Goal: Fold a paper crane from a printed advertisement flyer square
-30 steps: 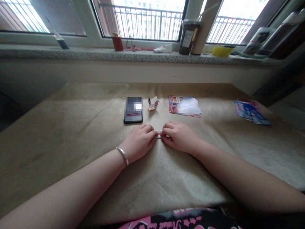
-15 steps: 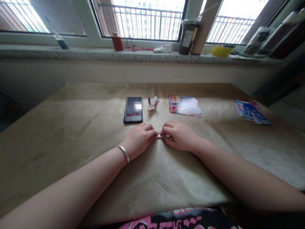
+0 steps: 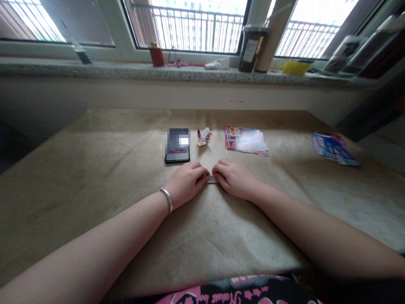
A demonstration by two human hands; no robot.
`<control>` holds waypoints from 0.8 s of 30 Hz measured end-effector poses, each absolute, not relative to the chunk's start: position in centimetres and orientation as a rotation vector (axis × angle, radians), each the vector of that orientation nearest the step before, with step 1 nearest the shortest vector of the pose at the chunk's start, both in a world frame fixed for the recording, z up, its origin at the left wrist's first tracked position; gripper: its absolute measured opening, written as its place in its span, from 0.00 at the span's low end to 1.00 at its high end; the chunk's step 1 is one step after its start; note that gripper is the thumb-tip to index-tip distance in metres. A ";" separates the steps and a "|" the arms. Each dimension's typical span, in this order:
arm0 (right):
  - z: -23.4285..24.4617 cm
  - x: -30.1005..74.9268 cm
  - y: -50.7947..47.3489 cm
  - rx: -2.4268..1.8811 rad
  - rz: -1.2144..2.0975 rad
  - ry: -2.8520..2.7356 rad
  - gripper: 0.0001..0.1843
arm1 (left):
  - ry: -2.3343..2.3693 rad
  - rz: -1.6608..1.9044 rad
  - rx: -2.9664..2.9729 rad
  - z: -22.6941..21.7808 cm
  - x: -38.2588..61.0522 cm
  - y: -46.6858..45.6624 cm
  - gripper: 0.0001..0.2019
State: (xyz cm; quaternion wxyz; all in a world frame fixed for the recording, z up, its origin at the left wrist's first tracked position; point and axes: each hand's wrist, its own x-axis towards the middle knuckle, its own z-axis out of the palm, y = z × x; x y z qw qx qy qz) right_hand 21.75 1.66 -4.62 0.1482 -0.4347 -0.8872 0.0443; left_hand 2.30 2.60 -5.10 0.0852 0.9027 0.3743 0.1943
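Between my hands lies a small folded piece of paper [image 3: 211, 179], of which only a narrow pale strip shows. My left hand [image 3: 186, 182], with a silver bangle at the wrist, pinches its left end. The right end is pinched in the curled fingers of my right hand [image 3: 236, 179]. Most of the paper is hidden under the fingers. Just beyond my hands stands a folded paper bird [image 3: 204, 137] with red, white and dark patches. A phone [image 3: 177, 147] lies to its left, its screen partly blurred out.
A stack of printed flyers [image 3: 246, 140] lies right of the bird. More blue and red flyers [image 3: 336, 149] are at the far right. Everything rests on a tan-covered table [image 3: 126, 139]. Behind it, a stone windowsill [image 3: 120, 72] carries a dark jar [image 3: 249, 50] and a red container [image 3: 156, 56].
The right fingers have closed in over the paper, so the strip between my hands now looks plain and pale. My left hand has barely moved.
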 end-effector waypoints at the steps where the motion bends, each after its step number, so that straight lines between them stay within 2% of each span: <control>1: -4.7 21.7 1.7 -1.262 0.137 -2.552 0.11 | 1.123 0.585 2.684 -5.1 2.3 2.6 0.07; 8: -4.8 21.3 2.0 -1.314 0.241 -2.477 0.09 | 1.142 0.600 2.691 -5.2 2.4 2.6 0.08; 24: -5.1 21.4 2.1 -1.343 0.231 -2.382 0.05 | 1.161 0.647 2.763 -5.5 2.2 2.6 0.11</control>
